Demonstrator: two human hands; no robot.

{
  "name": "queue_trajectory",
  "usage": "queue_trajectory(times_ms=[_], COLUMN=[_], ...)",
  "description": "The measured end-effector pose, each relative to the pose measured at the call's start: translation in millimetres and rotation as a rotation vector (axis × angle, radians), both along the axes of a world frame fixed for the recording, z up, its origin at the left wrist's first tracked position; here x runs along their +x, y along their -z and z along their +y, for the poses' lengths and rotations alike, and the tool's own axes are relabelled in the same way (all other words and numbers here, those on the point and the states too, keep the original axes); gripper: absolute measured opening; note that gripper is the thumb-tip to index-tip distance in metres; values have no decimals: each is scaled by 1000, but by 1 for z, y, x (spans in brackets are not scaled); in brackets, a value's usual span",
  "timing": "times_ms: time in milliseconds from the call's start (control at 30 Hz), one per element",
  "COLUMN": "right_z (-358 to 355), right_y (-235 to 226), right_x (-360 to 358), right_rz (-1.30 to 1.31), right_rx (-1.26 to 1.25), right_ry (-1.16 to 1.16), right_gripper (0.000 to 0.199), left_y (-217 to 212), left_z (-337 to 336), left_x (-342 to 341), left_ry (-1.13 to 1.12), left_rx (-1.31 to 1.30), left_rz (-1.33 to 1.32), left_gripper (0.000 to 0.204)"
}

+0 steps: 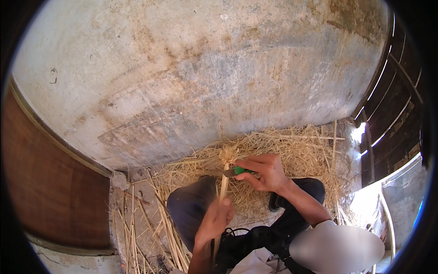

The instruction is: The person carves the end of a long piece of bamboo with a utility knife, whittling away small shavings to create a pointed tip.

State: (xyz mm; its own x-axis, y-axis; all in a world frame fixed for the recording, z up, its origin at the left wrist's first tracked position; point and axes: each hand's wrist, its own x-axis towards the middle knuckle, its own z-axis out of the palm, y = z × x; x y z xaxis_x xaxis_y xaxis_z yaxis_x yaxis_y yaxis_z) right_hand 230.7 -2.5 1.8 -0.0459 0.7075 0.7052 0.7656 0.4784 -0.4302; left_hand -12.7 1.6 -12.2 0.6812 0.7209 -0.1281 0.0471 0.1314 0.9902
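My left hand (216, 218) is closed around a pale bamboo strip (224, 188) that rises between my knees, tilted slightly to the right. My right hand (264, 172) grips a knife with a green handle (238, 170). Its dark blade (228, 173) lies across the strip, touching it or very close to it. At the strip's upper end sits a bunch of curled shavings (229, 154). Part of the handle is hidden by my right fingers.
A heap of straw-coloured shavings (301, 153) spreads along the foot of the stained wall (219, 77). Long split strips (166, 228) lie at my left. A brown door panel (54, 182) stands far left, dark boards (392, 105) at right. A blurred oval (336, 250) covers the lower right.
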Motion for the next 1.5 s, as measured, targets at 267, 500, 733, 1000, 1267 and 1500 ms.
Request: queue_trajectory(times_ms=[267, 500, 733, 1000, 1267, 1500], right_z=[0, 7, 1, 10, 5, 3], right_y=[0, 9, -8, 3, 2, -3], right_x=[1, 3, 7, 24, 22, 20], right_rz=[-65, -19, 106, 480, 207, 61], right_rx=[6, 79, -114, -521, -281, -147], right_ry=[38, 90, -13, -285, -132, -100], right_gripper=[39, 40, 39, 39, 40, 36], left_y=[4, 4, 7, 15, 14, -9], left_z=[1, 2, 3, 9, 4, -2], left_x=[0, -2, -4, -4, -2, 2], left_ry=[53, 145, 181, 253, 137, -51], left_rx=[0, -111, -320, -553, -345, -215], left_rz=[-29, -47, -182, -301, -221, -79], left_gripper=[42, 46, 46, 48, 51, 32])
